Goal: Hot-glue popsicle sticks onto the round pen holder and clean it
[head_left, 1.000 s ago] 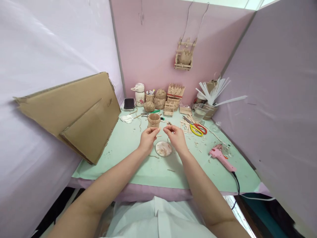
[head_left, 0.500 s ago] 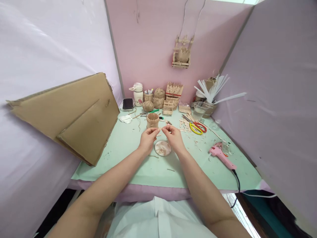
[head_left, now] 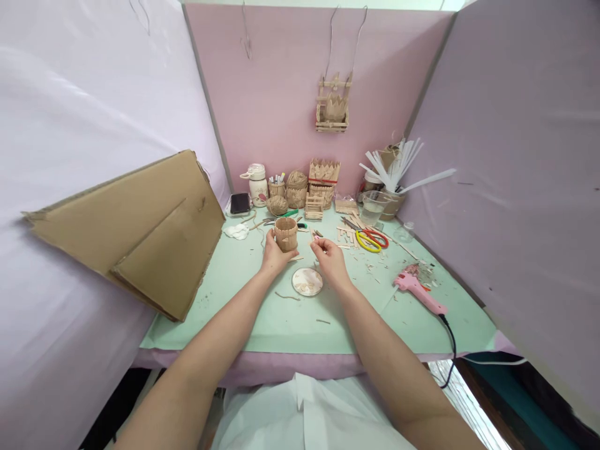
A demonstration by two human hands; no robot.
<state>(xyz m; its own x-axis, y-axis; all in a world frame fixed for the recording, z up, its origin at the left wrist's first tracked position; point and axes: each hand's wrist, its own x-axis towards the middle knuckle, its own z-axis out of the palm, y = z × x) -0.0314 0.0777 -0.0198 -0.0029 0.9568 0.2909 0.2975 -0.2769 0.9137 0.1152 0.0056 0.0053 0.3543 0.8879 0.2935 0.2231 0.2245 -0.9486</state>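
My left hand (head_left: 276,257) is wrapped round the lower left side of a small round wooden pot (head_left: 285,232), its wall made of upright stick pieces. The pot stands upright with its open top facing up. To its right, my right hand (head_left: 329,257) has thumb and forefinger pinched together; what lies between the tips is too small to make out. Below and between both hands is a round white dish (head_left: 307,282) with small light-brown pieces in it. A short strand of twine (head_left: 287,296) lies left of the dish.
A pink glue gun (head_left: 419,292) lies on the right with its black cord over the table edge. Red-and-yellow scissors (head_left: 372,239) rest among wood scraps. Cardboard (head_left: 135,231) leans at left. Along the back are a bottle (head_left: 257,187), twine balls (head_left: 277,205) and a water cup (head_left: 372,209).
My left hand has left its place beside my right fingertips and taken hold of the wooden pot. My right hand stays pinched near the same spot. The whole view has shifted slightly.
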